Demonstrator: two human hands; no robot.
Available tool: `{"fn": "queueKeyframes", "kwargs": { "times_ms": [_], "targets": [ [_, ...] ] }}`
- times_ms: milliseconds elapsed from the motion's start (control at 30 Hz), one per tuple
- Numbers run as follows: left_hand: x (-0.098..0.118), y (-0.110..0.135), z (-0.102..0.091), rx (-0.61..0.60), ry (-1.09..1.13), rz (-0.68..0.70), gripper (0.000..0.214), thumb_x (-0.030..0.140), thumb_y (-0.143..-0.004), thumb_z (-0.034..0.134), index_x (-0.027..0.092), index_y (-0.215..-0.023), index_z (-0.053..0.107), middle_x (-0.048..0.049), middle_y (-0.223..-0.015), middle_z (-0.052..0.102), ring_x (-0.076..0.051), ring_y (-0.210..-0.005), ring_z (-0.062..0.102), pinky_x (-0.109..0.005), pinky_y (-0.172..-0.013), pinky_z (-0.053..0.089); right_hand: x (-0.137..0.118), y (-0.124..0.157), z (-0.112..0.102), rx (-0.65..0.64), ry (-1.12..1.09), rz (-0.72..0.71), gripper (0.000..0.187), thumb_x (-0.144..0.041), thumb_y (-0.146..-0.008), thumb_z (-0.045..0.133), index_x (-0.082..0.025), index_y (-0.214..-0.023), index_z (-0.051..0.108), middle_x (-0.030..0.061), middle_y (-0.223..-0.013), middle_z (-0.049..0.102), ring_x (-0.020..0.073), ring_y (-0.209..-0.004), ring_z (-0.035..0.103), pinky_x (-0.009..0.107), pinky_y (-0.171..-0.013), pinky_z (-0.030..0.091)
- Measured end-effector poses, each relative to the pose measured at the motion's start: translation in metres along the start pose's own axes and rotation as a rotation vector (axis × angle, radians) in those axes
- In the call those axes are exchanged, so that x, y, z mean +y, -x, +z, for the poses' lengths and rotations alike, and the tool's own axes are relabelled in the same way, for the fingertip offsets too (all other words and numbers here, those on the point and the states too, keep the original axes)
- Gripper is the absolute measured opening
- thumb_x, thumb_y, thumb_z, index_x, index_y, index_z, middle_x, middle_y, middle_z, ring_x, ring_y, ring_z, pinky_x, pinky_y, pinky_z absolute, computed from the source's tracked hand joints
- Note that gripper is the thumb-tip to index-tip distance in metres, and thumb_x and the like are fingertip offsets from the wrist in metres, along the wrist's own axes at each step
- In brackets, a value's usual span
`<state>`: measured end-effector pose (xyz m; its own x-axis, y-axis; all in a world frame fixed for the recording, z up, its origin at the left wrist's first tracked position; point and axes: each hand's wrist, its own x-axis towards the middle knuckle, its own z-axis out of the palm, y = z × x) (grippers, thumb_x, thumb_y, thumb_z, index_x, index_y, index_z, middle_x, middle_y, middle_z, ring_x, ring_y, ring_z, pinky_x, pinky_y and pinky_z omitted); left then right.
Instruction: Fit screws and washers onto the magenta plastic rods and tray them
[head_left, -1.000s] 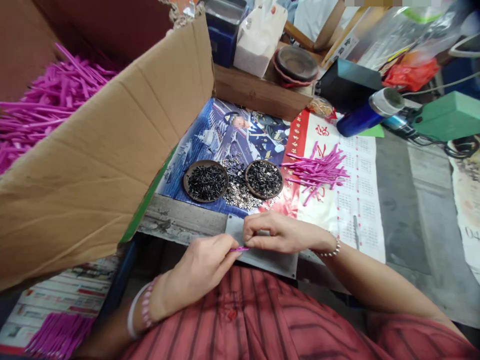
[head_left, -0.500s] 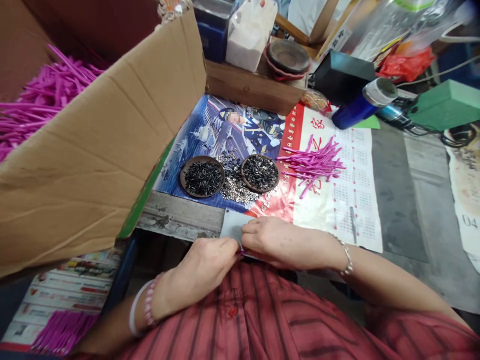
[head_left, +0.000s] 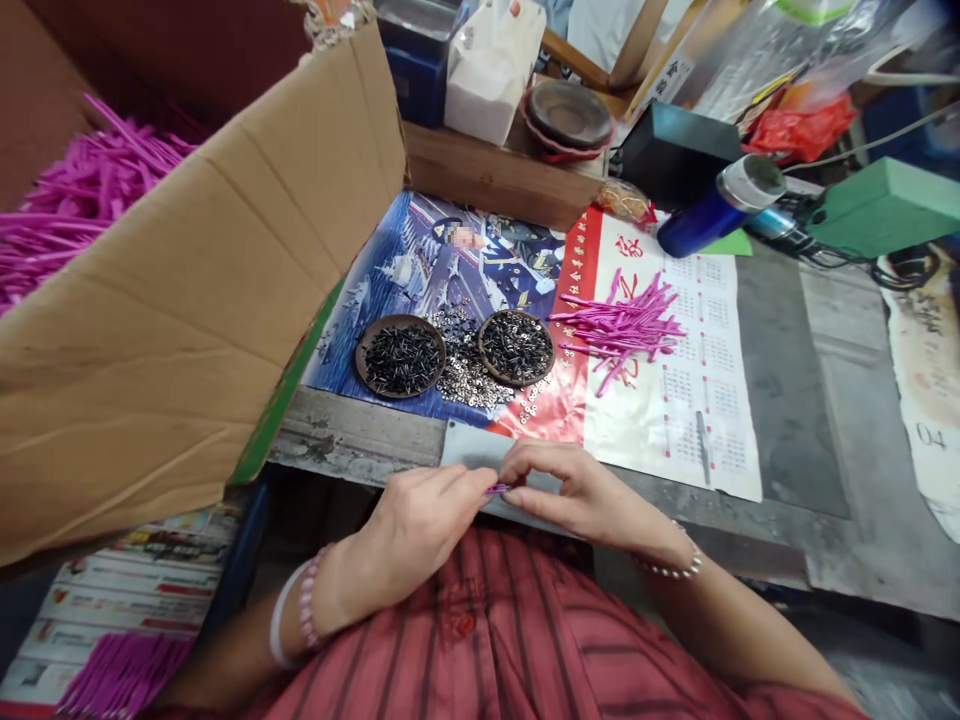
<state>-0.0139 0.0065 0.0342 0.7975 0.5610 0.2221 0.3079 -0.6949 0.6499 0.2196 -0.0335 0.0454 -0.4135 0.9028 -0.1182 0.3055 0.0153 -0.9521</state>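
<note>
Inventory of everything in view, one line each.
cardboard box: one, tan, left foreground
plastic strips: many, magenta, in box
loose strips: many, magenta, on calendar
calendar: one, red and white, right of centre
poster: one, navy, left of calendar
round dishes: two, brown, on poster
pins: many, black, in dishes
metal discs: many, silver, between dishes
flask: one, blue, far right
magenta piece: one, at fingertips
left hand: one, pinching piece
right hand: one, beside piece

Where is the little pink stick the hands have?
In the head view, the pink plastic stick sits between the left hand and the right hand, just over the grey sheet at the table's near edge.
</note>
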Motion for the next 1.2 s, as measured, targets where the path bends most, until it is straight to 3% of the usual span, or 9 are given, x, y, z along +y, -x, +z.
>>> {"fn": "queueKeyframes", "kwargs": {
  "times_ms": [167,333,433,567,700,833,1067,1200],
  "targets": [
    [-0.004,-0.003,0.007,-0.011,0.034,0.029,0.024,0.014,-0.104,0.045,0.016,-0.120,0.063,-0.0066,-0.091,0.076,-0.020,-0.078,0.076,-0.029,-0.073,0.059,0.013,0.015,-0.004,0.186,-0.037,0.084,0.016,-0.032,-0.097,0.064,-0.018,-0.093,0.068,0.0038,-0.087,0.070,0.0163,-0.080,0.064,0.028,-0.074,0.052],
    [-0.007,-0.005,0.014,-0.016,0.203,-0.066,0.020,0.013,-0.102,0.048,0.019,-0.116,0.062,-0.0045,-0.097,0.077,-0.017,-0.086,0.077,-0.024,-0.076,0.058,0.039,0.035,-0.023,0.515,0.242,0.197,0.012,-0.028,-0.097,0.059,-0.020,-0.094,0.067,0.0049,-0.087,0.071,0.0196,-0.079,0.065,0.032,-0.073,0.051],
    [-0.006,-0.006,0.017,-0.018,0.323,-0.163,0.019,0.013,-0.101,0.047,0.020,-0.112,0.062,-0.0020,-0.093,0.077,-0.013,-0.076,0.075,-0.020,-0.072,0.057,0.056,0.040,-0.034,0.615,0.398,0.205,0.012,-0.025,-0.096,0.056,-0.020,-0.092,0.066,0.0064,-0.088,0.072,0.0213,-0.079,0.066,0.034,-0.074,0.051],
    [-0.003,-0.005,0.018,-0.037,0.441,-0.270,0.019,0.016,-0.101,0.047,0.021,-0.109,0.062,0.0007,-0.086,0.076,-0.010,-0.060,0.068,-0.019,-0.064,0.055,0.069,0.028,-0.051,0.569,0.570,0.205,0.014,-0.022,-0.097,0.052,-0.020,-0.093,0.065,0.0077,-0.090,0.071,0.0224,-0.083,0.066,0.033,-0.076,0.050],
    [-0.001,-0.003,0.018,-0.034,0.509,-0.334,0.017,0.020,-0.102,0.047,0.021,-0.108,0.063,0.0009,-0.084,0.076,-0.009,-0.057,0.065,-0.018,-0.059,0.053,0.074,0.005,-0.074,0.539,0.789,0.291,0.015,-0.018,-0.097,0.051,-0.019,-0.094,0.066,0.0096,-0.094,0.070,0.0235,-0.087,0.065,0.033,-0.077,0.048],
    [-0.001,0.001,0.017,-0.007,0.531,-0.379,0.017,0.024,-0.102,0.047,0.021,-0.108,0.063,-0.0006,-0.083,0.076,-0.009,-0.055,0.065,-0.019,-0.058,0.053,0.078,-0.016,-0.095,0.524,0.866,0.336,0.019,-0.018,-0.099,0.050,-0.018,-0.096,0.068,0.0110,-0.100,0.070,0.0252,-0.095,0.064,0.033,-0.081,0.046],
    [-0.002,0.006,0.016,0.004,0.577,-0.450,0.019,0.028,-0.101,0.049,0.019,-0.107,0.065,-0.0030,-0.083,0.076,-0.011,-0.055,0.064,-0.020,-0.056,0.053,0.081,-0.038,-0.100,0.482,0.963,0.442,0.023,-0.022,-0.101,0.049,-0.012,-0.099,0.069,0.0175,-0.104,0.068,0.0272,-0.087,0.064,0.034,-0.074,0.041],
    [0.000,0.003,0.016,-0.001,0.687,-0.496,0.019,0.030,-0.101,0.050,0.019,-0.107,0.064,-0.0034,-0.084,0.075,-0.010,-0.055,0.063,-0.021,-0.057,0.052,0.082,-0.042,-0.102,0.472,0.947,0.453,0.020,-0.018,-0.098,0.049,-0.013,-0.093,0.068,0.0168,-0.102,0.069,0.0246,-0.084,0.064,0.032,-0.072,0.041]
  ]
}}
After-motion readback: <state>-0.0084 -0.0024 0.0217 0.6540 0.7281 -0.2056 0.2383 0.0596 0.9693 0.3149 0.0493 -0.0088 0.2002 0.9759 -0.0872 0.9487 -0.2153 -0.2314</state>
